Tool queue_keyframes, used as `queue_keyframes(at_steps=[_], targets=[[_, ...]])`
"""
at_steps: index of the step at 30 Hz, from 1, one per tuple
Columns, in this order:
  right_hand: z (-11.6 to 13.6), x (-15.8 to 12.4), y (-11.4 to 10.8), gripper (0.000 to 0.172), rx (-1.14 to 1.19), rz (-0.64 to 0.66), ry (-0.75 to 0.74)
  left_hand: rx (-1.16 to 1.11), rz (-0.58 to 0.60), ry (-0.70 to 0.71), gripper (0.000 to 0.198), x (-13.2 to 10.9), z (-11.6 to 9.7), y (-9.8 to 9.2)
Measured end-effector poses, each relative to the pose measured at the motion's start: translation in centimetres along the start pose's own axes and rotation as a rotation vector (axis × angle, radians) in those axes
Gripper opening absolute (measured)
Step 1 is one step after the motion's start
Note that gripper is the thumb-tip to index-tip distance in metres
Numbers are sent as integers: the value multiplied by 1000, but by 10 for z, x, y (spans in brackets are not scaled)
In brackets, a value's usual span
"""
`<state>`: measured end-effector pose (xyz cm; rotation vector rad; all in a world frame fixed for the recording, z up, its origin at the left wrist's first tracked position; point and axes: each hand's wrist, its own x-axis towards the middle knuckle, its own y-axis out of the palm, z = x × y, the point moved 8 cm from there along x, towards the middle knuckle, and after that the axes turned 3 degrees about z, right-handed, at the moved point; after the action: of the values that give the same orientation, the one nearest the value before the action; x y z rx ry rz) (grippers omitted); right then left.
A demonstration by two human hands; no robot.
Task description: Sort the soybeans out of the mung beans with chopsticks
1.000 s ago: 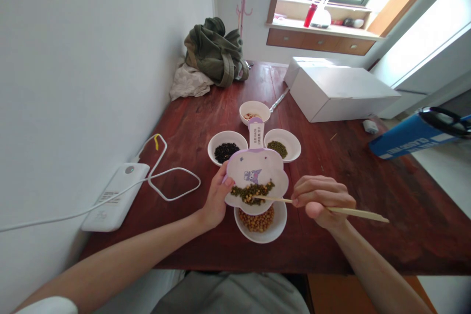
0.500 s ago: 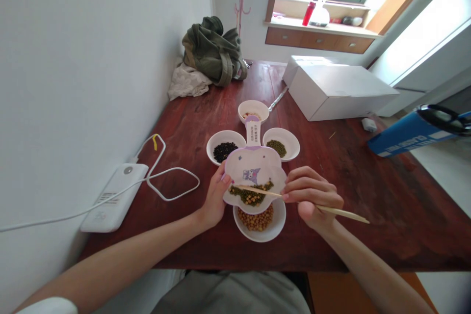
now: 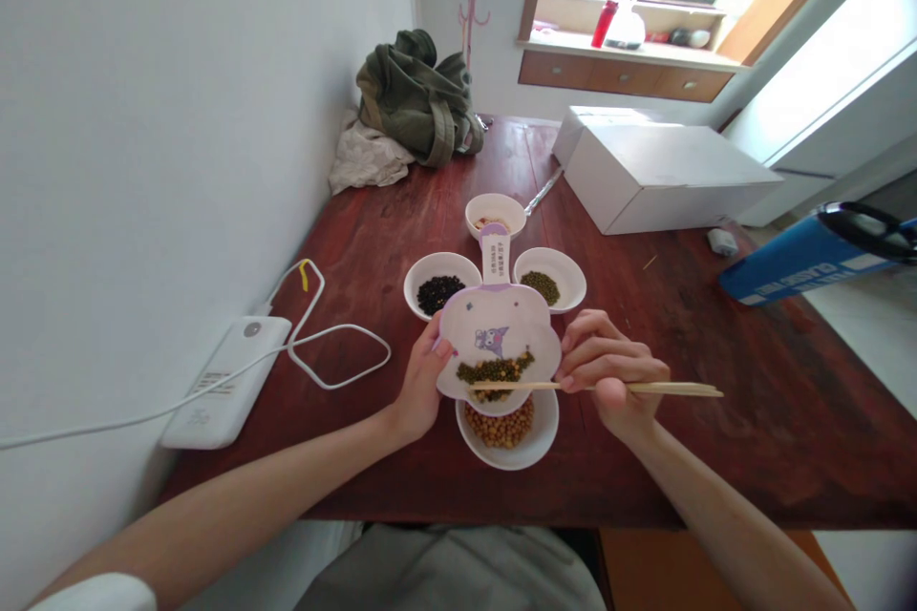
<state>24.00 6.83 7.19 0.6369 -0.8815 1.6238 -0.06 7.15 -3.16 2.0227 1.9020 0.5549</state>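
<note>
In the lower middle of the frame the left hand [image 3: 421, 384] grips the left edge of a white and lilac flower-shaped plastic plate [image 3: 501, 329] with a cartoon print, thumb on top and fingers curled beneath, holding it over a round white bowl of yellow beans [image 3: 548, 434]. Just right of the plate, the right hand [image 3: 608, 370] pinches a pair of pale wooden chopsticks [image 3: 673, 389], fingers closed narrowly around them; the tips lie across a heap of mixed green and yellow beans [image 3: 494, 369] at the plate's near edge. Higher up, on the dark red wooden table [image 3: 373, 239], stand three more white bowls: a bowl of black beans [image 3: 418, 275] left, a bowl of green beans [image 3: 571, 269] right, and a farthest bowl [image 3: 476, 209] with a few pale ones. The sorting looks partly done: every bowl holds some, yet a fair heap on the plate is unsorted
</note>
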Motion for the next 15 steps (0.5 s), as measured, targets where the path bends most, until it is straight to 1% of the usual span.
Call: queue_keyframes(at_steps=[2,4,10,13,15], targets=[[-3,0,-7,59,-3,-43,19,2,-1,-3,74,0,0,0],[-4,1,-10,58,-3,-51,23,1,1,-7,74,0,0,0],[5,11,-4,63,78,77,21,-7,-2,-7,76,-1,1,-1],[9,16,-2,62,24,131,-2,2,0,-7,77,-1,1,-1],[12,17,-3,60,-22,139,-31,4,-8,-16,79,-1,1,-2]])
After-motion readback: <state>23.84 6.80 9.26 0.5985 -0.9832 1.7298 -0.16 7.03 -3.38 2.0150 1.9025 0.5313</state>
